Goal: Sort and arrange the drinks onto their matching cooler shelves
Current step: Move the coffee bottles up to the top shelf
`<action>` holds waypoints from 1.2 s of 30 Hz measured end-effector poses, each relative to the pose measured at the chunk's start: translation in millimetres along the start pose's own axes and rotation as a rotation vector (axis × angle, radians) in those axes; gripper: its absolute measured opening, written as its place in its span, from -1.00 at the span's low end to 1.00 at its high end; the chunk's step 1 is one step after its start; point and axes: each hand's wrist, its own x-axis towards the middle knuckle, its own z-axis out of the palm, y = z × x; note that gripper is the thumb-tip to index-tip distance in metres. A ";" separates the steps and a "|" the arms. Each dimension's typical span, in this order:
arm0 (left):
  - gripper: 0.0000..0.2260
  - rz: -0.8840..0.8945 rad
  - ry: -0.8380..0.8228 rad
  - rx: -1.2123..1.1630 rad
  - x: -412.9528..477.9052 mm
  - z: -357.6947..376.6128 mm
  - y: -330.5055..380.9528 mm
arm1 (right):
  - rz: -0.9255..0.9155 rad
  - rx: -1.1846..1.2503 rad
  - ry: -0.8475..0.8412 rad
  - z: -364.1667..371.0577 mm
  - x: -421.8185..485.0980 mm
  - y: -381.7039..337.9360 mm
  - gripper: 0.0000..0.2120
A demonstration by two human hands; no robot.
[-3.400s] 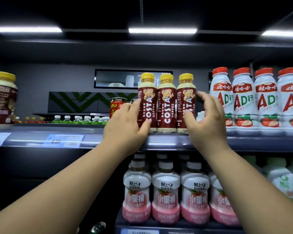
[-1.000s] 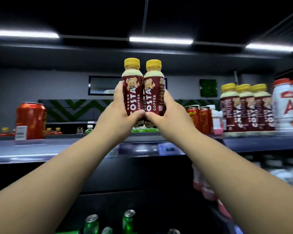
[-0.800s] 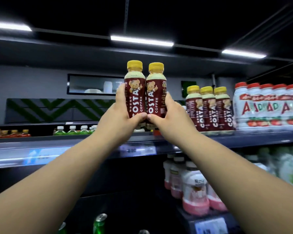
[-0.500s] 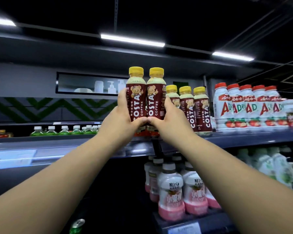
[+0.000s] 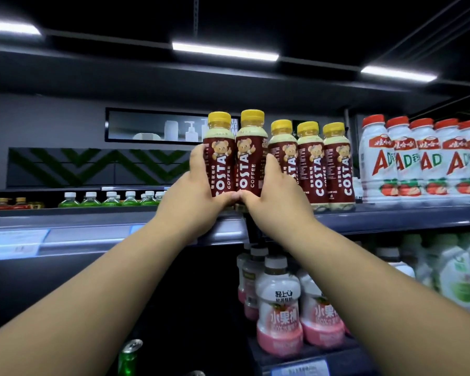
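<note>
Two Costa coffee bottles with yellow caps stand side by side between my hands, at the front of the upper cooler shelf [image 5: 377,217]. My left hand [image 5: 193,202] grips the left Costa bottle [image 5: 219,156]. My right hand [image 5: 272,196] grips the right Costa bottle [image 5: 251,156]. Their bases are hidden behind my fingers, so I cannot tell whether they rest on the shelf. Directly to their right stands a row of three more Costa bottles [image 5: 312,164] on the same shelf.
White AD bottles with red caps [image 5: 423,158] fill the shelf's right end. Green bottles [image 5: 111,199] sit far back on the left. Below, pink-and-white fruit drink bottles [image 5: 280,302] and pale green ones [image 5: 456,275] stand; a green can [image 5: 128,356] lies lower left.
Both hands have carried the two Costa bottles to the right along the shelf and lower, up against the row of three Costa bottles. The grip is unchanged.
</note>
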 end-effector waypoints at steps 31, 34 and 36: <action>0.00 -0.098 -0.026 0.109 4.3 10.7 10.4 | -0.229 -0.196 0.208 -32.0 -11.7 70.2 -0.47; 0.04 -0.125 -0.014 0.143 4.1 18.0 16.1 | -0.174 -0.175 0.156 -27.8 -15.9 80.5 -0.40; 0.04 -0.123 0.010 0.187 2.5 23.3 17.1 | -0.153 -0.184 0.125 -23.6 -19.7 82.6 -0.37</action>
